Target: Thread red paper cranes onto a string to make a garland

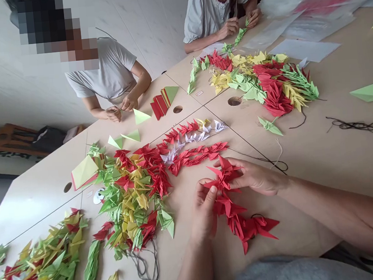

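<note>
**Two-handed hold on a red paper-crane strand [227, 206]**

The strand lies partly on the table [333, 152], toward its near edge, with its upper end raised between the hands. The left hand [204, 204] pinches a crane, thumb uppermost; the right hand [259, 175] grasps the topmost crane from the opposite side, fingers tucked beneath its points. For good handling, the pinch should probably fall on the dense folded centres, since the thin wing tips would crease easily; light, matched pressure should keep neighbouring cranes from crushing, and the trailing end is best left supported by the tabletop.

Materials: matte red paper, sharply creased into spiky, overlapping forms. Left of the hands, a mixed mound [131, 185] combines yellow, green and red cranes, with slack black cord [146, 267] looping out toward the near edge. A slender green bundle [90, 274] shows long, parallel pleats. Toward the far edge, a green triangle [142, 116] remains flat and smooth.
</note>
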The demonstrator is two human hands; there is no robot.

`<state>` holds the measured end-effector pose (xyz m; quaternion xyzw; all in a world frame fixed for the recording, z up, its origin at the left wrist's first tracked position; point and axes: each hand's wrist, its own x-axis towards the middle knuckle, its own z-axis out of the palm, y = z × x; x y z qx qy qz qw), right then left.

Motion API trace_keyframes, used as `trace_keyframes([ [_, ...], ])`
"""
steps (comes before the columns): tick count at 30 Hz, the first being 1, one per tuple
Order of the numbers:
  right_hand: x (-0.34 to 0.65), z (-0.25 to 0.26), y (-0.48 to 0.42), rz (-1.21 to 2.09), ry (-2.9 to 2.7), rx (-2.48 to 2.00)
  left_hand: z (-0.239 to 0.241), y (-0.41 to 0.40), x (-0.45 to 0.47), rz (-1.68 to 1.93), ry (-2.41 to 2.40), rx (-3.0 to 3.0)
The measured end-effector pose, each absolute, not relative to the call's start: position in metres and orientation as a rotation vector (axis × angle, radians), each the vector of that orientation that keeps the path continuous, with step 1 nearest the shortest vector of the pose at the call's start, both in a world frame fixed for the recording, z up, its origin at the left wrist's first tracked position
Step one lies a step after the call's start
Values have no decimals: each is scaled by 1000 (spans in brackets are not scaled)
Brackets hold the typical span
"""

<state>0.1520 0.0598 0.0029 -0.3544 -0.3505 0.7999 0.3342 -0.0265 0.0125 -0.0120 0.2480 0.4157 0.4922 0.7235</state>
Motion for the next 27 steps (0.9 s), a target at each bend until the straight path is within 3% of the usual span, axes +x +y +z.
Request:
trace_keyframes([
  [27,153,0,66,1980,-725,-901,-13,13,-30,969,868,456],
])
